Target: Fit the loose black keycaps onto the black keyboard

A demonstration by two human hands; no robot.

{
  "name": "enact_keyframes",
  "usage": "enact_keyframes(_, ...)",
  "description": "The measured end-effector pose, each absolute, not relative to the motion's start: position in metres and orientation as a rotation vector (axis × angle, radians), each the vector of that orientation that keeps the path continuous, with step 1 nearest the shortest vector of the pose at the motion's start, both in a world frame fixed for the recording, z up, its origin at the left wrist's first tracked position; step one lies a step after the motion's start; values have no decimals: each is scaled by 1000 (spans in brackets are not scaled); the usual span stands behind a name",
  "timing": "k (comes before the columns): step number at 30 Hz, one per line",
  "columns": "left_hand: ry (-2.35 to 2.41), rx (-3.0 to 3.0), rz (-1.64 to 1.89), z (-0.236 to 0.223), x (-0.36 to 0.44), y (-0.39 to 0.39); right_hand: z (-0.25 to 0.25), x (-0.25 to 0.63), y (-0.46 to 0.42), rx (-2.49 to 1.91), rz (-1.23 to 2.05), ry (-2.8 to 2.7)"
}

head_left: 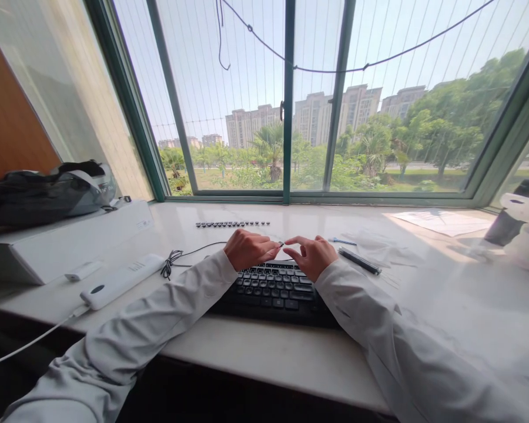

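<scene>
A wide bay window [286, 100] fills the far side, with trees and tall blocks outside, and below it runs a pale stone sill [255, 346] that serves as the work surface. On the far left of the sill a white box [70, 241] carries a dark bag [39, 191], and just near of the box lies a white power strip [121, 281] with its lead running off to the left. At the middle, toward the near edge, lies a black keyboard [271, 291], with both white sleeves resting across its left and right ends. The left hand [249, 248] and the right hand [312, 257] hang over the far edge of the keyboard, close together, fingertips almost meeting. The left hand is curled nearly into a fist and pinches a small dark piece [281, 243] at its fingertips; what the piece is cannot be told. The right hand is half curled, its forefinger and thumb pointing at that piece from the right, and whether they touch it cannot be told. Far of the hands, a row of keycaps [233, 224] lies in a line on the sill, apart from both hands. A black pen [359, 261] lies just right of the right hand, with papers [443, 222] further right
</scene>
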State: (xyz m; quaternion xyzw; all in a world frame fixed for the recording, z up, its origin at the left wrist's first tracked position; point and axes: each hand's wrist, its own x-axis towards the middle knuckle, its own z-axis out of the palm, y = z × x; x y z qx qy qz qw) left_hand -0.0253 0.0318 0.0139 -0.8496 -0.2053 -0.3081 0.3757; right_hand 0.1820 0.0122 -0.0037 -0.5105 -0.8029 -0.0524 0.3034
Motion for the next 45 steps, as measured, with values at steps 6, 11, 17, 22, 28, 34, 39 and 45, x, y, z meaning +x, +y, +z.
enact_keyframes(6,-577,-2235,-870,12,-24,28,-4,181,15,-1180,208,-1985)
enact_keyframes(11,-641,-2272,-1009,13,-23,25,-9,179,20,-1116,483,-1873)
enact_keyframes(17,-635,-2280,-1017,10,-24,27,-13,179,26,-1116,800,-1746)
enact_keyframes(22,-656,-2308,-985,8,-23,27,-12,180,28,-1140,880,-1708)
enact_keyframes(28,-727,-2487,-1052,11,-22,28,-10,180,26,-1217,784,-1728)
enact_keyframes(34,-836,-2992,-867,18,-36,40,-9,183,17,-1428,211,-1962)
enact_keyframes(39,-875,-3170,-758,13,-40,48,-14,181,13,-1492,-78,-2250)
enact_keyframes(45,-885,-3187,-725,8,-39,49,-15,175,9,-1525,-151,-2349)
